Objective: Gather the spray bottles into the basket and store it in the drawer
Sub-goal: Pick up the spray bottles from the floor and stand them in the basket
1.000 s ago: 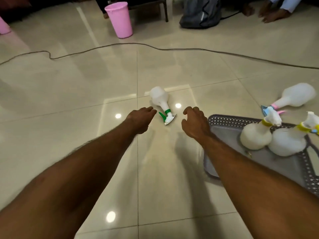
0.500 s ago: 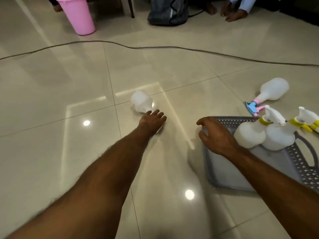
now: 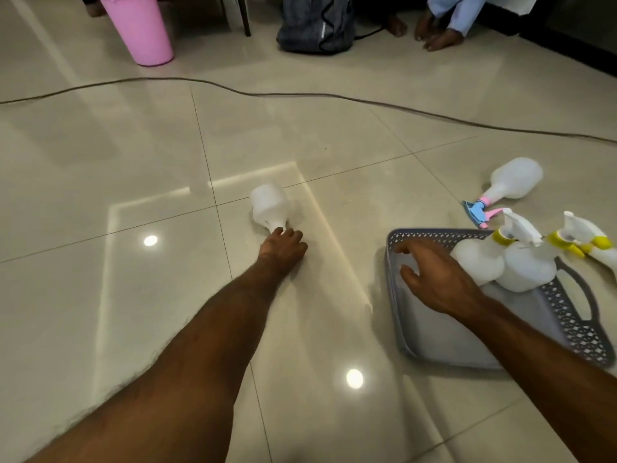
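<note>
Left hand [image 3: 283, 246] had closed distance since a second ago, now clasped over neck end of white spray bottle [image 3: 268, 206] lying on floor; trigger hidden beneath fingers. Right hand [image 3: 434, 275] shifted over basket [image 3: 404, 305], fingers loose, grasping nothing. I judged lift next. Pink-trigger bottle [image 3: 510, 182] lay outside basket.

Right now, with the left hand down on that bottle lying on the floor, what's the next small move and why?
Probably lift it and carry it right to the basket. The left hand is curled over the neck of the floor bottle, which lies on its side outside the basket; the right hand rests at the basket's near corner.
</note>
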